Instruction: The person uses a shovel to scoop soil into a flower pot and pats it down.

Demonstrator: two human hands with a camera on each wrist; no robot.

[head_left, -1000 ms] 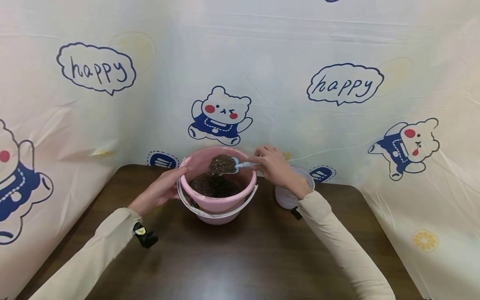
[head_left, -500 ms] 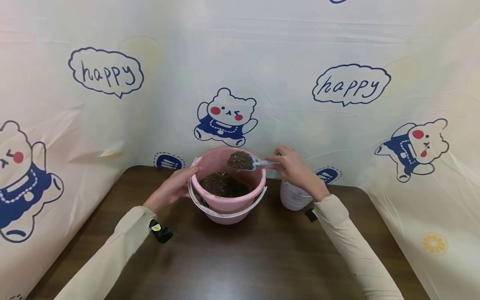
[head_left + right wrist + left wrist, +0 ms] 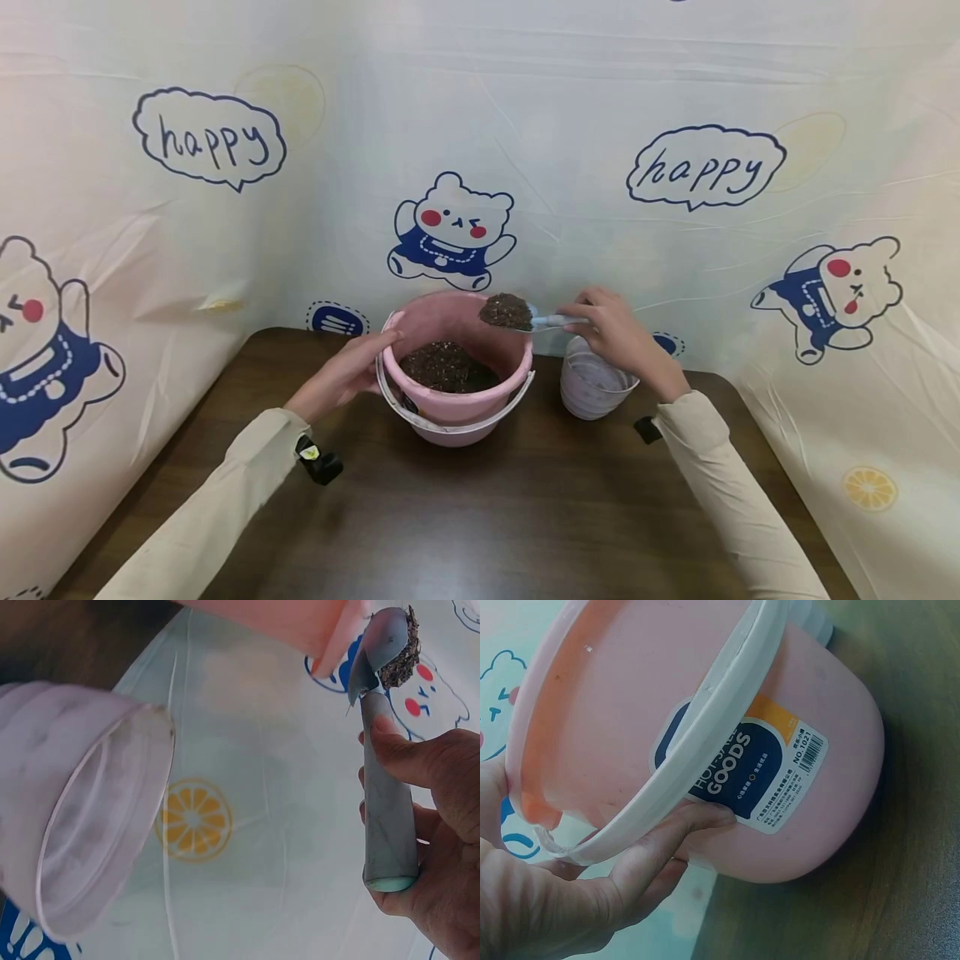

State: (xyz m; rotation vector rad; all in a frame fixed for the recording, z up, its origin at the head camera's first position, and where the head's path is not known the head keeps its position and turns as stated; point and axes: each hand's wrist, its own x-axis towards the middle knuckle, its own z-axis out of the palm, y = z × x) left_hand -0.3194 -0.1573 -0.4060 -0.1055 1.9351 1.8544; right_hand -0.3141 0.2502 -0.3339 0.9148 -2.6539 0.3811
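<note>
A pink bucket (image 3: 450, 408) with dark soil (image 3: 446, 367) inside stands on the table, its white handle (image 3: 705, 742) hanging down the near side. My left hand (image 3: 345, 371) holds the bucket at its left rim, thumb at the rim and fingers against the outer wall by the label (image 3: 742, 765). With my right hand (image 3: 618, 329) I grip the handle of a small light-blue trowel (image 3: 386, 795). Heaped soil (image 3: 506, 312) sits on its blade, over the bucket's right rim. Below my right hand is a whitish ribbed pot (image 3: 588, 392); no soil shows in it.
The dark wooden table (image 3: 450, 517) carries the bucket and pot, with a gap between them. A printed sheet (image 3: 562, 167) with cartoon bears rises close behind the table and along both sides.
My right hand has carried the loaded trowel rightward and out from over the middle of the bucket. The pot shows more fully. My left hand stays on the bucket; the head view has shifted slightly.
</note>
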